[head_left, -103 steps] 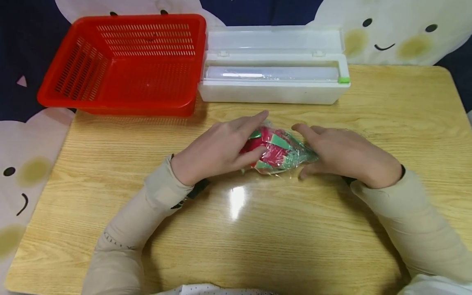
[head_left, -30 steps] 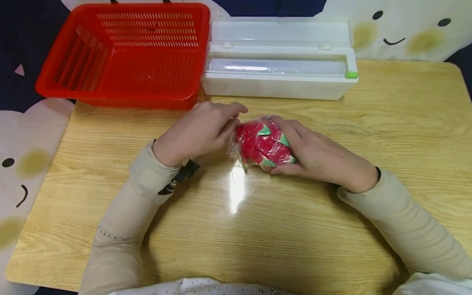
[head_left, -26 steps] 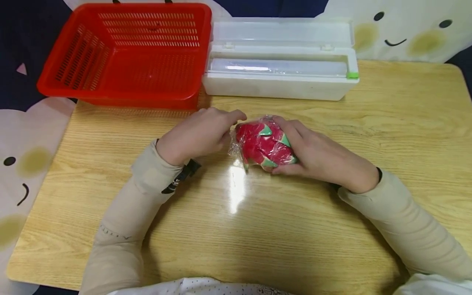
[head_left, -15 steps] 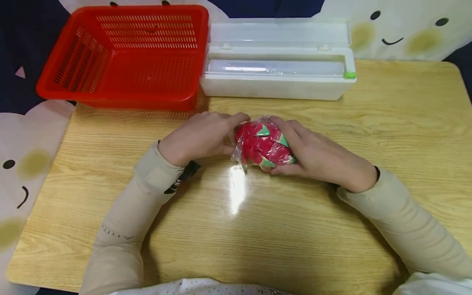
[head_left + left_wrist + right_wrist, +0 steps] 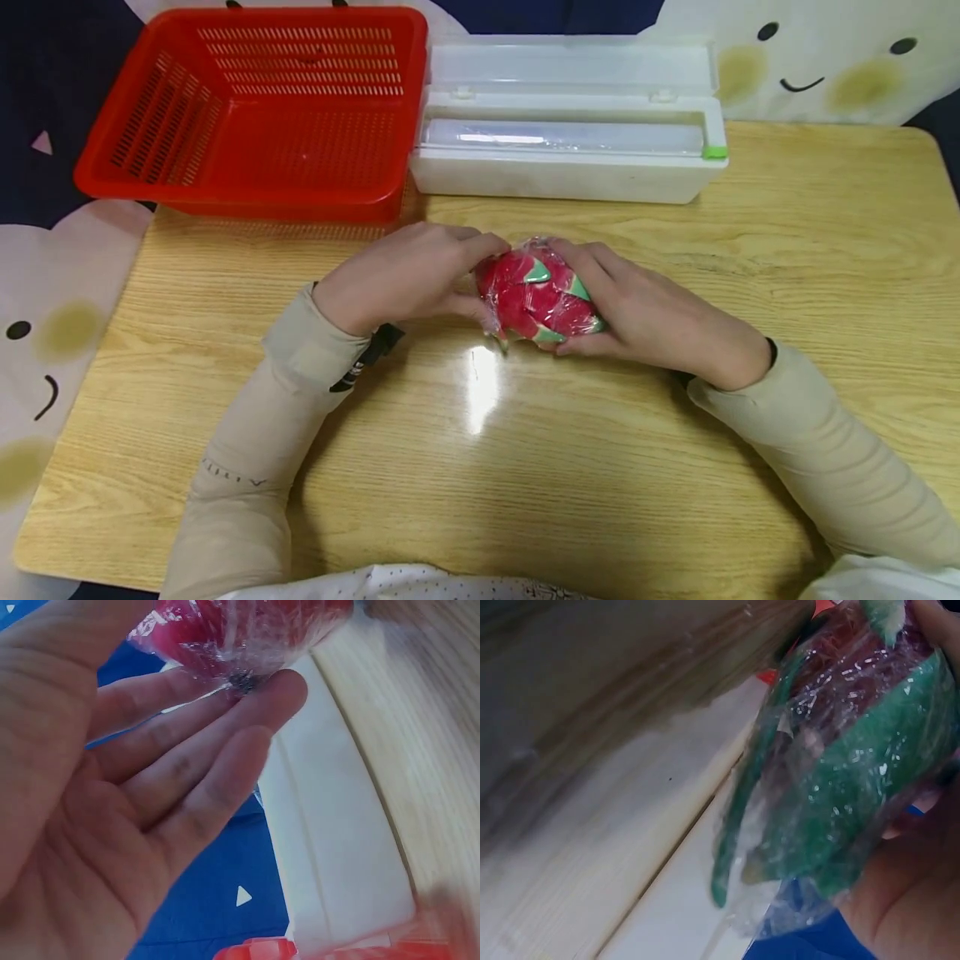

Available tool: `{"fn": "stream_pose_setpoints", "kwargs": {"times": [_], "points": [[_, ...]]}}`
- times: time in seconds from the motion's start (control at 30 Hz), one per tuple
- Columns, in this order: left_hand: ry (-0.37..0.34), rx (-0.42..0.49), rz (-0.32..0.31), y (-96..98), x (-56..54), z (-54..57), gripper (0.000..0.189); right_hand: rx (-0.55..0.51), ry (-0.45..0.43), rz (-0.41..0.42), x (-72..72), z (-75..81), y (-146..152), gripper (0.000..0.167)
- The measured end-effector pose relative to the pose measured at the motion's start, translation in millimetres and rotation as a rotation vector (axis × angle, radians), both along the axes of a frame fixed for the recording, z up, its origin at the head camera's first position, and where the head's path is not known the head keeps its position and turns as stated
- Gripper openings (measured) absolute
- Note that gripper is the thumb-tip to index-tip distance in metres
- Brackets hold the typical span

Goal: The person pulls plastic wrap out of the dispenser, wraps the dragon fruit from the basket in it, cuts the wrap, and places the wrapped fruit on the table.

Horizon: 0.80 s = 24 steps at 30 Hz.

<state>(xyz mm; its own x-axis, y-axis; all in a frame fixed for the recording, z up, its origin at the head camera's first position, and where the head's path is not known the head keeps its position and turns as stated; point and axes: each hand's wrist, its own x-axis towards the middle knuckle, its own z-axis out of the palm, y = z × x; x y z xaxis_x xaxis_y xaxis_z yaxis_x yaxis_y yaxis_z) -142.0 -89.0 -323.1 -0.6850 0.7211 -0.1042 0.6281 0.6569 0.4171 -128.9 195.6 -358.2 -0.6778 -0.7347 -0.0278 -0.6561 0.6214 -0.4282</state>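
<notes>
A red dragon fruit with green scale tips (image 5: 536, 292), wrapped in clear cling film, lies between the two hands in the head view. My right hand (image 5: 660, 321) grips its right end, thumb at the near side and fingers over the far side. At the left end, my left hand (image 5: 405, 275) holds the fruit between thumb and fingers. The left wrist view shows the fingers (image 5: 187, 769) of that hand against the gathered film at the fruit's tip. Long green leaves (image 5: 832, 795) show through crumpled film in the right wrist view.
A red plastic basket (image 5: 247, 200) stands at the back left of the wooden table (image 5: 480, 500). Beside it is a white cling film dispenser (image 5: 555, 179), its lid raised and a roll inside. A cloth with cloud faces hangs behind.
The fruit has turned round, and my right hand has moved from the film's gathered end to the fruit's body. My left hand has closed in on the left end, where loose film stuck out.
</notes>
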Motion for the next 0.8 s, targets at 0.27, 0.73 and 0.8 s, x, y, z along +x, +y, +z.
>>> {"fn": "stream_pose_setpoints", "kwargs": {"times": [0.27, 0.73, 0.8], "points": [[0.119, 0.01, -0.044, 2.3, 0.3, -3.1, 0.057, -0.017, 0.023, 0.027, -1.2, -1.8, 0.1, 0.104], [0.015, -0.091, 0.009, 4.9, 3.6, 2.3, 0.09, -0.009, -0.021, 0.014, -2.9, -1.6, 1.1, 0.104], [0.044, -0.091, 0.006, 6.0, 4.0, 1.2, 0.087, -0.006, -0.023, 0.011, -2.7, -1.2, 0.8, 0.104]]}}
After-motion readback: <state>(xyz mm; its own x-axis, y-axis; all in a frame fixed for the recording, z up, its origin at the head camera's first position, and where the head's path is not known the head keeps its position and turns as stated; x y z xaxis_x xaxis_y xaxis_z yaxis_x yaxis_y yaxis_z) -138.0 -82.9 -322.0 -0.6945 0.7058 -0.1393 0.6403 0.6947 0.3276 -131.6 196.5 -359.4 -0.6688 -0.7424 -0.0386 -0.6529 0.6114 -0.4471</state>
